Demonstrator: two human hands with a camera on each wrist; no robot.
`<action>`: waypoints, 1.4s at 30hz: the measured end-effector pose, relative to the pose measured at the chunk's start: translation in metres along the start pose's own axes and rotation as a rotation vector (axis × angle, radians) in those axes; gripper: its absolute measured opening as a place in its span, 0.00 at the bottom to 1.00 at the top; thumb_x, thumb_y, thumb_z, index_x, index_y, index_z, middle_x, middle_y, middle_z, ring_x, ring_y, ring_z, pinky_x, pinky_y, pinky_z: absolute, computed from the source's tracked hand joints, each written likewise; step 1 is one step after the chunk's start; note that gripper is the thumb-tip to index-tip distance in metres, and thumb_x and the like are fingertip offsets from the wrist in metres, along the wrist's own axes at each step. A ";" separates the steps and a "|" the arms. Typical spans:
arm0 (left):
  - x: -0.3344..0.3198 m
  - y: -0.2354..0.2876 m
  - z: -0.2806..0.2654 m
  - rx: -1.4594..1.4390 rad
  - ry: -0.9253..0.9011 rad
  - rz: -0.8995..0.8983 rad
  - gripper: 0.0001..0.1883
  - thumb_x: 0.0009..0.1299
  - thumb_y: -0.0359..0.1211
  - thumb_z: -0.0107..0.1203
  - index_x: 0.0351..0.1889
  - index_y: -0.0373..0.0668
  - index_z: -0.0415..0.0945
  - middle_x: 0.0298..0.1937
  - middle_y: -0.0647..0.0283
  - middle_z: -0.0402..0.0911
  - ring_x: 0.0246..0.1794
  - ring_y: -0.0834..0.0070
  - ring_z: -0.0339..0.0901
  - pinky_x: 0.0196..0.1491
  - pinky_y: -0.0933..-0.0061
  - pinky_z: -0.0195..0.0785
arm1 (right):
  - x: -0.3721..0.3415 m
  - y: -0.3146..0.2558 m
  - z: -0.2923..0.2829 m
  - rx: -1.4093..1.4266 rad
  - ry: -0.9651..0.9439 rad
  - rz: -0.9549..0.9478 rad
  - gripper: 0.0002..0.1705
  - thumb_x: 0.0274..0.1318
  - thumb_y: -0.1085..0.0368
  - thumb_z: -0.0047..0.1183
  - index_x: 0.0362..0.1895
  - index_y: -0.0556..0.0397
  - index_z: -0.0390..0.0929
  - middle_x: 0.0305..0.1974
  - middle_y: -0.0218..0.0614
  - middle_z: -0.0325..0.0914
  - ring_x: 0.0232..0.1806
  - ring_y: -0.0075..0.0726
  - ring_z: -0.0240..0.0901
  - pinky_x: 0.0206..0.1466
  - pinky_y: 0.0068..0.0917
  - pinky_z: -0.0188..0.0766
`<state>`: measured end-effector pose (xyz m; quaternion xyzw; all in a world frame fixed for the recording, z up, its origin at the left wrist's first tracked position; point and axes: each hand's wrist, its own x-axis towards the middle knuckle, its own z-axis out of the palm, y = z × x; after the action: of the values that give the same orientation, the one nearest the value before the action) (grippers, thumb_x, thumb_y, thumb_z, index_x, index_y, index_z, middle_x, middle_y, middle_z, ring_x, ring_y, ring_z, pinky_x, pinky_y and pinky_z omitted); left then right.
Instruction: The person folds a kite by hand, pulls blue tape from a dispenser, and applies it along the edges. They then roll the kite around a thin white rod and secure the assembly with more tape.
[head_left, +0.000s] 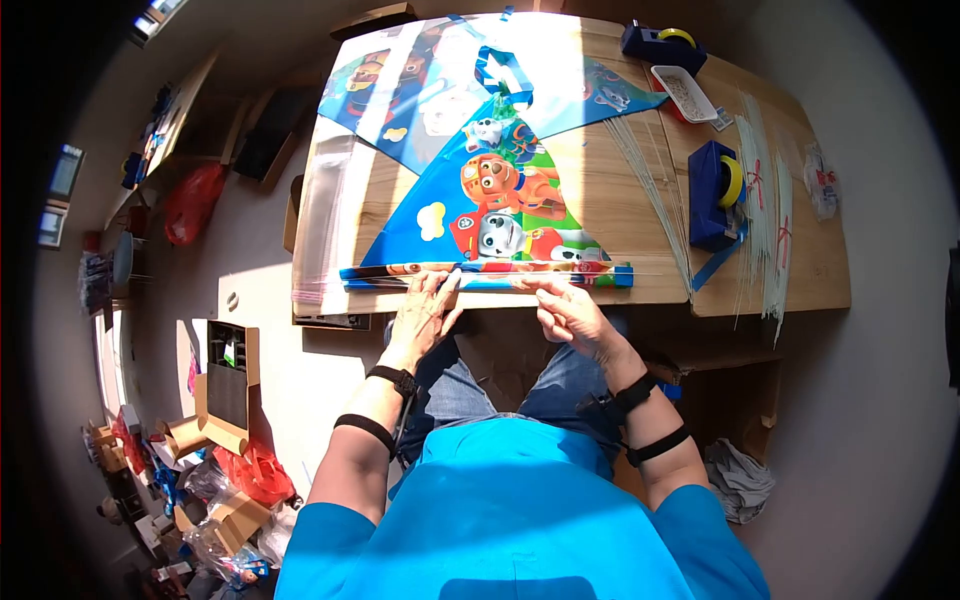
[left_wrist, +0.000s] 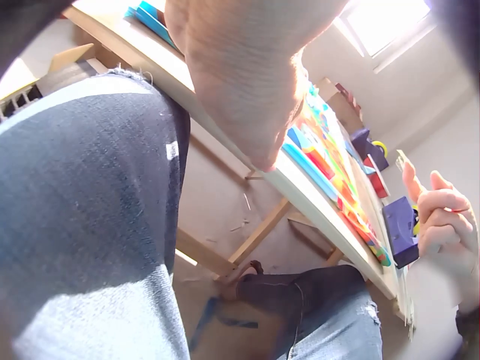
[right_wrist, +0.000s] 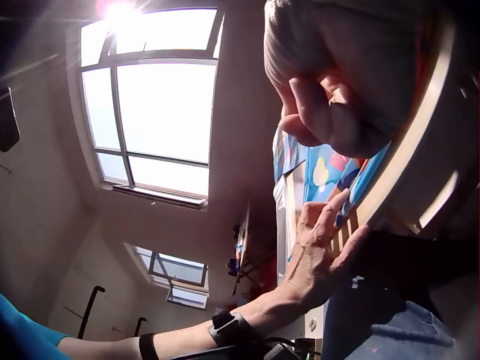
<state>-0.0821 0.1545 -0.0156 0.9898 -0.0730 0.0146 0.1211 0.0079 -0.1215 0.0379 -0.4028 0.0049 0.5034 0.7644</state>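
A triangular blue kite sheet [head_left: 430, 205] with cartoon dogs lies on the wooden table, its bottom edge folded into a band [head_left: 590, 275] by the table's front edge. Fingers extended, my left hand [head_left: 425, 315] presses on this band left of its middle; the right wrist view also shows the left hand [right_wrist: 311, 259] flat there. My right hand [head_left: 575, 315], fingers curled, pinches what looks like a thin pale rod along the band, right of the middle. In the left wrist view the right hand [left_wrist: 446, 217] has a pale thin piece at its fingertip.
Other printed sheets [head_left: 370, 90] lie at the table's back. On the right are a tape dispenser [head_left: 712, 195], another dispenser [head_left: 660, 48], a white tray [head_left: 685, 95] and bundles of thin rods [head_left: 762, 220]. An opened carton [head_left: 232, 375] stands on the floor at left.
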 end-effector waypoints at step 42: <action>-0.003 -0.007 0.016 -0.103 0.154 -0.013 0.31 0.58 0.35 0.66 0.58 0.40 0.66 0.56 0.57 0.70 0.61 0.56 0.64 0.65 0.59 0.63 | 0.095 0.053 0.025 -0.074 0.190 0.154 0.20 0.69 0.67 0.42 0.64 0.50 0.67 0.18 0.24 0.68 0.11 0.14 0.53 0.15 0.15 0.50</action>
<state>-0.0839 0.1578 -0.0332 0.9788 -0.0576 0.0861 0.1770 0.0038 -0.0244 -0.0163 -0.4751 0.0897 0.5198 0.7043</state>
